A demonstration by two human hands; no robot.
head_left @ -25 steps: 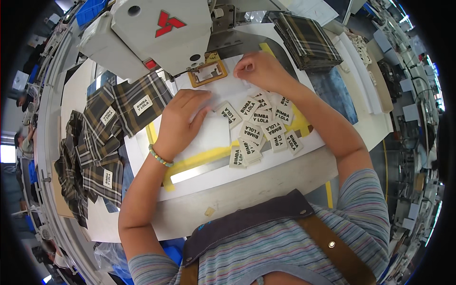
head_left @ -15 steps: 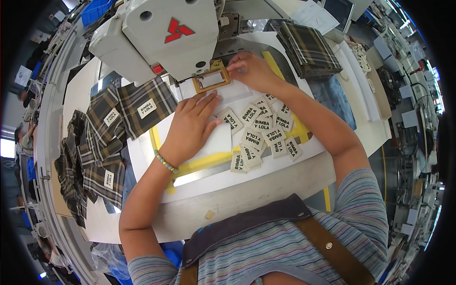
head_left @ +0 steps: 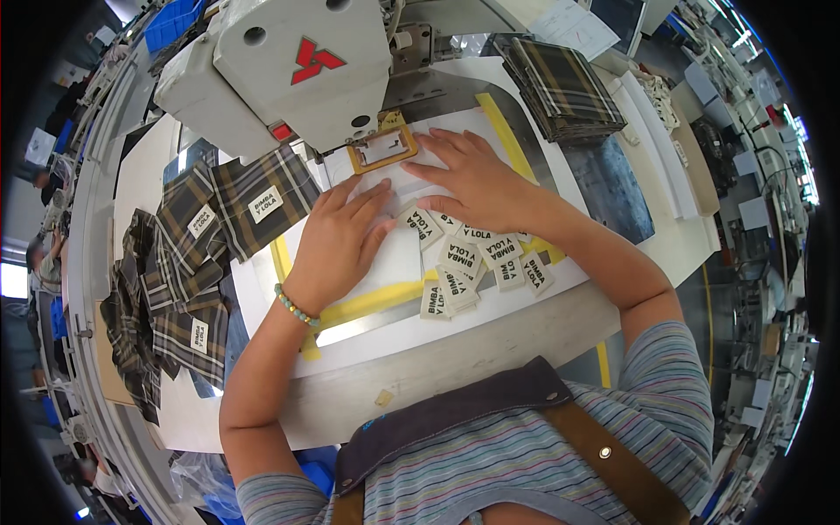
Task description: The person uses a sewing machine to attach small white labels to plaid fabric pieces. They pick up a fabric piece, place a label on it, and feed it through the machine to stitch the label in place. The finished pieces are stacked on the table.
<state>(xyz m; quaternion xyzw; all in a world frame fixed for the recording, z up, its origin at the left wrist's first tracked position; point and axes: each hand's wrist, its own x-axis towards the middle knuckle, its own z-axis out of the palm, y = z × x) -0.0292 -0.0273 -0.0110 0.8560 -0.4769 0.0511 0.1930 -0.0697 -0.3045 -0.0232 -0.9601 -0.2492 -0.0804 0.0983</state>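
Observation:
My left hand (head_left: pixel 337 245) lies palm down with its fingers stretched out on a white sheet (head_left: pixel 395 262), just below a sewing machine's gold clamp frame (head_left: pixel 385 150). On the other side of that frame, my right hand (head_left: pixel 477 182) is spread flat, fingertips near its right edge. Neither hand grips anything. Inside the frame a pale piece shows; its kind is too small to tell. Beneath my right hand and wrist spreads a pile of cream fabric labels (head_left: pixel 462 255) with dark print, partly covered by the hand.
The white sewing machine head (head_left: pixel 289 70) overhangs the work. Checked fabric pieces with labels (head_left: pixel 267 188) lie at left, some crumpled. A stack of checked fabric (head_left: pixel 564 92) stands at back right. Yellow tape (head_left: pixel 376 304) borders the sheet. A blue crate (head_left: pixel 173 24) sits far left.
My right hand has come down from the frame's right edge, opening from a pinch to lie flat over the upper labels. My left hand has shifted slightly. The view has moved a little.

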